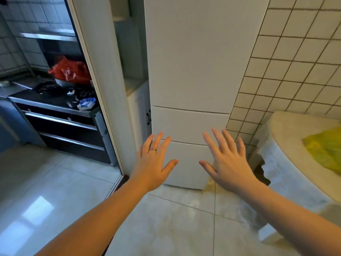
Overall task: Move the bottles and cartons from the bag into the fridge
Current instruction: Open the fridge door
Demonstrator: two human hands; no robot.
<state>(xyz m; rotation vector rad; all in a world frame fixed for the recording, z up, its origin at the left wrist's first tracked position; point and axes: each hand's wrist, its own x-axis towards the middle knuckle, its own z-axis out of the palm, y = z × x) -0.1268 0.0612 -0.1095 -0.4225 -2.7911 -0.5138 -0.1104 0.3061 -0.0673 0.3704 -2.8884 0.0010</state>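
Both hands are empty: your left hand [153, 161] and right hand [228, 163] are spread flat, fingers straight, held out in front of the fridge's [199, 61] lower fronts, and I can't tell whether they touch it. The fridge is closed on all three sections, tall door on top and two shorter fronts below, with no handle visible, so expect to pull at a door edge. No bottles or cartons are in view. They're presumably inside the yellow bag [324, 150] on the desk [287, 126] to your right, near the fridge. The bag looks like thin, soft, crumpled plastic, so don't lift by the film; reach in and take items one at a time. Full bottles are probably heavy and rigid, maybe slick, so wrap your hand around the body at mid-height. Cartons will likely dent if squeezed, so grip across the flat sides and support the base. The desk has a loose translucent cover [276, 172] hanging over its edge, which could slide or snag. There's a second, red bag [70, 71] on the stove [55, 100], through the doorway on the left; I can't tell whether it's part of the job. The floor [166, 218] is glossy tile, hard on anything dropped. The fridge sits against a tiled wall [295, 61] on the right, so check door swing against the desk.
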